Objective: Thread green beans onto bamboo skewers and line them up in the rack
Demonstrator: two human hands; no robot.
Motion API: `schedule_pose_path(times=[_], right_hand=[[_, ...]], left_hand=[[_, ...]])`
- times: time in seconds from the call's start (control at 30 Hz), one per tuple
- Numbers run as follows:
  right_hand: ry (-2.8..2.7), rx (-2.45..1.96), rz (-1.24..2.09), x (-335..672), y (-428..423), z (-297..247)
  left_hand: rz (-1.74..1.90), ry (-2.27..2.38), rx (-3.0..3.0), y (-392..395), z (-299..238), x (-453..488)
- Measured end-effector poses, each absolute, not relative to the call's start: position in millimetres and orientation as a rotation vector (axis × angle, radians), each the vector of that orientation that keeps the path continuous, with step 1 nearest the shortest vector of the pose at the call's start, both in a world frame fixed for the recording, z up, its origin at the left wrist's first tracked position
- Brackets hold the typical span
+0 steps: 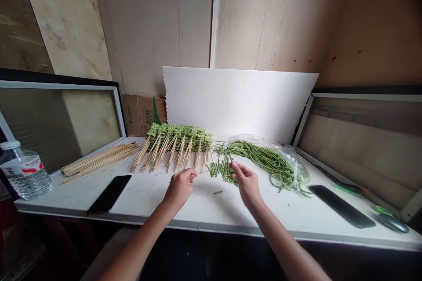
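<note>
Skewer (202, 172) and beans (221, 169) held; carton (140, 114) lettering perhaps Chinese.

No legible txt — print on box (141, 114) & bottle label (27, 167) too blurry

Your left hand (180, 188) pinched a thin bamboo skewer (201, 173) and your right hand (246, 182) held cut bean pieces (221, 169) on its tip. Behind them lay a row of finished bean skewers (180, 140), and long beans (263, 158) lay on a plastic bag (293, 162). At left were bare skewers (99, 161), a phone (109, 194) and a water bottle (23, 171).
</note>
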State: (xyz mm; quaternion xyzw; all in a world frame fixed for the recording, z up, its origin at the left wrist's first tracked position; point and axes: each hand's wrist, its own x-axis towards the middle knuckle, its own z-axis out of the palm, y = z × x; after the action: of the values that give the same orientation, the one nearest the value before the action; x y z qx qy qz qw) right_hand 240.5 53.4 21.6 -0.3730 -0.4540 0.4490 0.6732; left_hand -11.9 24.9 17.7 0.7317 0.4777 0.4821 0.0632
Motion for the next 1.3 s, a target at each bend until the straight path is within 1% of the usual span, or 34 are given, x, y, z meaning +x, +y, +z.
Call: schedule_pose_path(times=[0.63, 0.93, 1.0, 1.07, 1.13, 1.2, 1.23, 1.3], right_hand=[[-0.866, -0.808, 0.980, 225, 46, 17], [-0.905, -0.848, 1.001, 227, 49, 15], [-1.039, -0.864, 1.037, 234, 53, 16], [-1.333, -0.932, 1.015, 242, 55, 15], [-1.702, -1.052, 0.838, 250, 56, 11], [-1.974, -1.168, 0.580, 253, 55, 6], [-2.059, -1.203, 0.483, 254, 54, 3], [-2.154, -1.216, 0.393, 251, 52, -1]], left_hand=[[1.463, 1.410, 2.157, 24, 6, 1], [1.472, 1.424, 2.118, 26, 6, 0], [1.500, 1.444, 2.109, 30, 6, -7], [1.517, 1.475, 2.114, 35, 6, -15], [1.515, 1.510, 2.125, 40, 5, -22], [1.503, 1.531, 2.134, 43, 3, -27], [1.499, 1.534, 2.135, 44, 3, -28], [1.494, 1.537, 2.140, 45, 2, -30]])
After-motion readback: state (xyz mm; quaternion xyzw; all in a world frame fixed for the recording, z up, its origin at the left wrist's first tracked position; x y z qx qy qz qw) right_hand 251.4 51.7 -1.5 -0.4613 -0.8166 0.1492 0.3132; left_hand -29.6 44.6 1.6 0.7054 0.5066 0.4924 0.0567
